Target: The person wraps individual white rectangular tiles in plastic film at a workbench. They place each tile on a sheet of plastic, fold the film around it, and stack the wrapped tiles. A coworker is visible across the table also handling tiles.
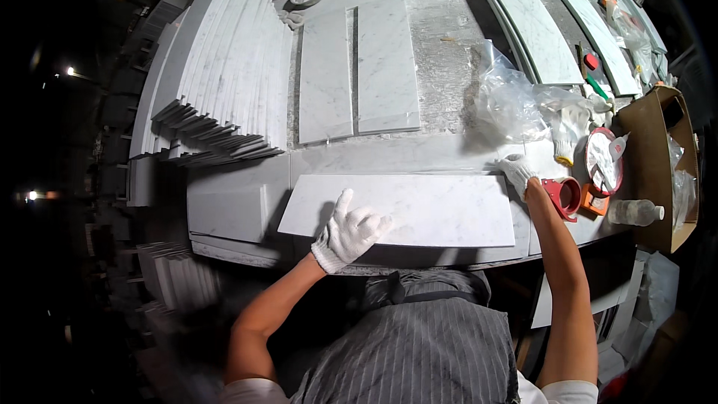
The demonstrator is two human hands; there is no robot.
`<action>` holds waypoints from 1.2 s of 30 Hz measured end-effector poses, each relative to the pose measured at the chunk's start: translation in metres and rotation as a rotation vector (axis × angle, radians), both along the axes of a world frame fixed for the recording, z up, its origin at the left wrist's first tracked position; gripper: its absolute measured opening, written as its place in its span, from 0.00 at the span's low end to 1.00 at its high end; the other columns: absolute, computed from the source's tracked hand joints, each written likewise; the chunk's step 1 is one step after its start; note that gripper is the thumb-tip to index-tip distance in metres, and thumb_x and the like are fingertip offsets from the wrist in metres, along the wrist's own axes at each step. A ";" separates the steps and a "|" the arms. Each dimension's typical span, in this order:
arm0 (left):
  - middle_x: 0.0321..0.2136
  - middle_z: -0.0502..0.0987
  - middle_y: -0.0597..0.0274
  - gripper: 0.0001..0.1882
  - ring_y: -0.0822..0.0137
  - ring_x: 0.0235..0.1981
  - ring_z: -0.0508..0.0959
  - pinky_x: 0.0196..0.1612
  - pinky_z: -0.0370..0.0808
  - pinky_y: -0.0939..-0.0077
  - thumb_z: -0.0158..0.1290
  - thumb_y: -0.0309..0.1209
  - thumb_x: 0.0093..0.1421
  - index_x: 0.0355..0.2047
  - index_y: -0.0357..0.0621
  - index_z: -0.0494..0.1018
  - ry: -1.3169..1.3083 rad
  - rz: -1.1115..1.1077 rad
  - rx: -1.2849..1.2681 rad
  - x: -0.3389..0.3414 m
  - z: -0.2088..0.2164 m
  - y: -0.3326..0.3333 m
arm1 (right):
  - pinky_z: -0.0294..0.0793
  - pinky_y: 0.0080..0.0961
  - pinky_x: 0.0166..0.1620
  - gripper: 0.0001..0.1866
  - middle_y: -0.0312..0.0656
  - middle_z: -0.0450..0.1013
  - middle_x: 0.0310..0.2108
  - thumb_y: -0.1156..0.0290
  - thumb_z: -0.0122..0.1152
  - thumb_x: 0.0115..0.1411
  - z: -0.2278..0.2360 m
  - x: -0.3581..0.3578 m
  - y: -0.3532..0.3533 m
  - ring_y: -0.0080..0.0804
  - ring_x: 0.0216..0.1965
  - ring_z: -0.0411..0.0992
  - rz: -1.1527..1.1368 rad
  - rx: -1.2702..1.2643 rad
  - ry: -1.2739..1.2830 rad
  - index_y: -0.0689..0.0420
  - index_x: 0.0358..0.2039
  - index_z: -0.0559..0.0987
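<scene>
A long white marble slab with faint grey veins [419,206] lies lengthwise before me at the near edge of the bench. My left hand [348,230], in a white knitted glove, is over its near left part, fingers apart and one stretched forward. At the slab's far right corner is my right hand [516,173], gloved too, with its fingers drawn together; whatever they may hold is hidden. Close beside my right wrist stands a red tape dispenser [565,196].
Stacked marble slabs [224,67] stand on edge at left. Two slabs [385,67] lie ahead. Clear plastic wrapping [508,101], a spare glove [568,135], a dish of white material [603,157], an orange box [594,200], a plastic bottle [636,212] and a cardboard box [654,172] crowd the right.
</scene>
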State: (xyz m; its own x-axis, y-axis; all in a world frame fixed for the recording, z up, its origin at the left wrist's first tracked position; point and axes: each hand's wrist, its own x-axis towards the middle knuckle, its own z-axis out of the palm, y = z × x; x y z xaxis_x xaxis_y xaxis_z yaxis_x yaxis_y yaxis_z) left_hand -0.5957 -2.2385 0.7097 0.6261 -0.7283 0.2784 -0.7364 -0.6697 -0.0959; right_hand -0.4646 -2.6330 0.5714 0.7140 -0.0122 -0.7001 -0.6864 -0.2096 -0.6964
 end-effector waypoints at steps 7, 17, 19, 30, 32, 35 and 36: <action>0.47 0.69 0.72 0.18 0.66 0.53 0.67 0.59 0.61 0.36 0.56 0.32 0.53 0.46 0.54 0.73 -0.020 0.048 -0.036 -0.013 -0.045 -0.003 | 0.65 0.26 0.25 0.15 0.36 0.71 0.22 0.60 0.63 0.57 0.014 0.000 0.005 0.23 0.22 0.65 0.008 -0.124 -0.010 0.61 0.31 0.80; 0.49 0.70 0.72 0.23 0.63 0.53 0.69 0.53 0.69 0.48 0.60 0.39 0.45 0.45 0.54 0.76 0.161 -0.121 -0.166 -0.007 -0.073 0.005 | 0.66 0.24 0.26 0.16 0.35 0.72 0.21 0.61 0.60 0.59 0.014 -0.001 0.006 0.21 0.22 0.66 0.081 -0.205 -0.067 0.63 0.29 0.80; 0.50 0.70 0.71 0.23 0.63 0.53 0.69 0.53 0.69 0.48 0.61 0.39 0.45 0.44 0.54 0.77 0.182 -0.132 -0.172 -0.005 -0.077 0.006 | 0.66 0.24 0.25 0.16 0.35 0.72 0.21 0.61 0.60 0.59 0.007 0.000 0.000 0.21 0.22 0.66 0.124 -0.249 -0.071 0.64 0.30 0.80; 0.62 0.62 0.59 0.37 0.57 0.64 0.57 0.67 0.49 0.49 0.45 0.65 0.57 0.60 0.57 0.67 0.158 0.529 -0.195 -0.008 -0.074 0.062 | 0.72 0.22 0.32 0.16 0.40 0.80 0.28 0.60 0.60 0.61 -0.047 -0.004 -0.016 0.23 0.28 0.73 0.130 -0.089 -0.247 0.61 0.33 0.84; 0.63 0.62 0.52 0.36 0.51 0.61 0.63 0.62 0.59 0.53 0.54 0.55 0.57 0.62 0.53 0.64 0.122 1.021 -0.366 -0.002 -0.064 0.082 | 0.73 0.23 0.35 0.16 0.42 0.81 0.31 0.60 0.59 0.61 -0.045 -0.004 -0.013 0.24 0.30 0.75 0.110 -0.128 -0.223 0.61 0.34 0.84; 0.58 0.68 0.46 0.36 0.46 0.55 0.70 0.58 0.66 0.58 0.59 0.44 0.57 0.62 0.43 0.62 0.341 1.140 -0.625 -0.001 -0.089 0.109 | 0.74 0.25 0.38 0.18 0.45 0.80 0.32 0.59 0.59 0.59 -0.043 -0.007 -0.013 0.27 0.34 0.76 0.119 -0.158 -0.271 0.63 0.35 0.83; 0.56 0.69 0.45 0.37 0.46 0.56 0.70 0.58 0.66 0.58 0.59 0.44 0.57 0.62 0.42 0.61 0.343 1.148 -0.657 -0.003 -0.106 0.113 | 0.73 0.26 0.39 0.18 0.46 0.80 0.32 0.59 0.59 0.59 -0.024 -0.004 -0.005 0.28 0.35 0.76 0.151 -0.309 -0.240 0.63 0.36 0.83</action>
